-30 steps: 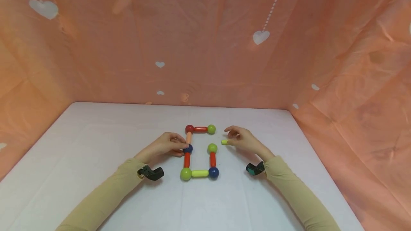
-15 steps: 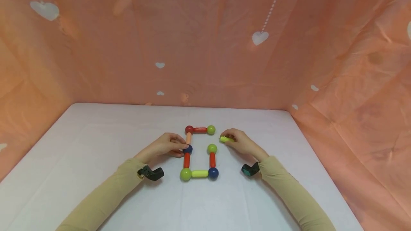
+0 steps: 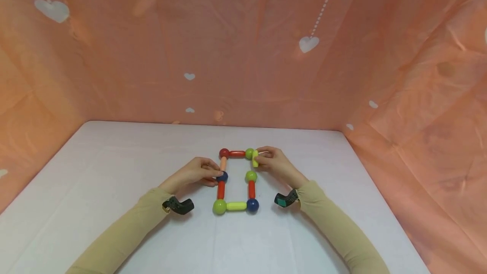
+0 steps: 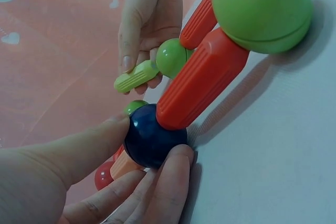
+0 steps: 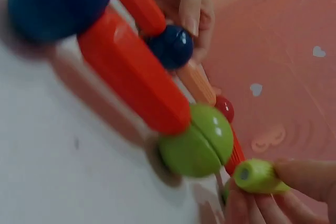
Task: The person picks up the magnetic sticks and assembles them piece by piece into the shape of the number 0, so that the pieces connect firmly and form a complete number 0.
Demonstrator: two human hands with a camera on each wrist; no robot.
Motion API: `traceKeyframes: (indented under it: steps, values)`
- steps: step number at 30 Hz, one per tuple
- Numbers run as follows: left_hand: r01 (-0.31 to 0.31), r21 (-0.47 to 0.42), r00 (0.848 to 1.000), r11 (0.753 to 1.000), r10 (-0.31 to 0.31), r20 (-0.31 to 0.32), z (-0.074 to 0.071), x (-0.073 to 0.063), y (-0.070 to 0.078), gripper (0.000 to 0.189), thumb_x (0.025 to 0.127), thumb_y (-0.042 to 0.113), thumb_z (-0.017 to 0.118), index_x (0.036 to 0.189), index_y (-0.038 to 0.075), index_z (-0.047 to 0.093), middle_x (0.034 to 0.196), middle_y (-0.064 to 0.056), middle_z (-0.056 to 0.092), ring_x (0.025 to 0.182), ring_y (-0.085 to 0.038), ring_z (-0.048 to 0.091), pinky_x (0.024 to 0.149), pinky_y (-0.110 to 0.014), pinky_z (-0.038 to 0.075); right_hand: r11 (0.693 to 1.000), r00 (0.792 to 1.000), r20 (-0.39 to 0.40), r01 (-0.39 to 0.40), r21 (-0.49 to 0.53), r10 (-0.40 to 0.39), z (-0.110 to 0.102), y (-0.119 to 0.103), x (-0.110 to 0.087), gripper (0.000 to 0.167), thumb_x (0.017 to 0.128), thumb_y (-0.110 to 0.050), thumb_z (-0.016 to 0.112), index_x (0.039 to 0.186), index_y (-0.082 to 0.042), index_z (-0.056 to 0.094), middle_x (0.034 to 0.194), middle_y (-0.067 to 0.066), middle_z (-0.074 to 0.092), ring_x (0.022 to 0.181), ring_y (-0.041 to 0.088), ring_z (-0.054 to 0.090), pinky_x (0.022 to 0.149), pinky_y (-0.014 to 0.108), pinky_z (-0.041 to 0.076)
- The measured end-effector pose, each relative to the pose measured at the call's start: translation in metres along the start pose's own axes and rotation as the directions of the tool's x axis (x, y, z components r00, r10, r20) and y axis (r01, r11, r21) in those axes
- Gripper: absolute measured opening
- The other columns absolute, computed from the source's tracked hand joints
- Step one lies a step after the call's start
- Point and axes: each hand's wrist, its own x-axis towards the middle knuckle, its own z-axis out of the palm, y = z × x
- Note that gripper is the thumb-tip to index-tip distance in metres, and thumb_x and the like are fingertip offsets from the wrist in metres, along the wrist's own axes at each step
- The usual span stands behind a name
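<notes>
Ball-and-rod building pieces lie on the table as an open-sided rectangle. My left hand pinches a blue ball on its left side between thumb and fingers. A peach rod and a red rod join that ball. My right hand pinches a yellow-green rod, whose end shows a grey disc in the right wrist view. This rod is beside the far green ball; I cannot tell whether they touch. The nearer green ball tops the right-hand red rod, apart from the held rod.
A red ball and red rod form the far side. Along the near side, a green ball, yellow-green rod and blue ball connect. Orange cloth surrounds the white table.
My right hand has moved left to the far green ball, and its yellow-green rod has turned from sideways to pointing away from me. The left hand stays on the blue ball.
</notes>
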Motion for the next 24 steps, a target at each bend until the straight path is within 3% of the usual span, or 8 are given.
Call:
traceKeyframes:
  steps: [7,15,24]
  values:
    - [-0.005,-0.006,1.000,1.000,0.005,-0.002,-0.001,-0.001,0.001,0.034,0.087,0.016,0.072,0.110,-0.006,0.060,0.091,-0.013,0.066,0.072,-0.020,0.066,0.073,-0.031,0.057,0.998,0.999,-0.037,-0.019,0.063,0.022,0.010,-0.001,0.003,0.046,0.091,-0.011,0.066,0.129,0.006,0.046,0.113,0.022,0.064,0.090,0.022,0.067,0.084,0.035,0.054]
    - [0.014,-0.008,1.000,1.000,-0.014,-0.012,0.000,0.000,0.000,0.035,0.087,0.015,0.072,0.111,-0.007,0.059,0.092,-0.014,0.066,0.074,-0.020,0.066,0.074,-0.031,0.057,0.998,1.000,-0.026,0.007,0.064,-0.005,0.017,0.004,0.007,0.038,0.089,-0.002,0.064,0.122,0.011,0.050,0.096,0.018,0.068,0.080,0.015,0.066,0.077,0.032,0.056]
    - [0.013,0.001,1.000,1.000,-0.013,-0.009,0.000,-0.002,0.002,0.032,0.088,0.015,0.071,0.109,-0.006,0.061,0.092,-0.013,0.066,0.075,-0.020,0.066,0.074,-0.032,0.057,0.999,0.998,-0.052,-0.045,0.028,0.046,0.021,0.003,0.005,0.037,0.088,-0.006,0.066,0.119,0.009,0.054,0.095,0.015,0.068,0.080,0.016,0.065,0.075,0.031,0.056]
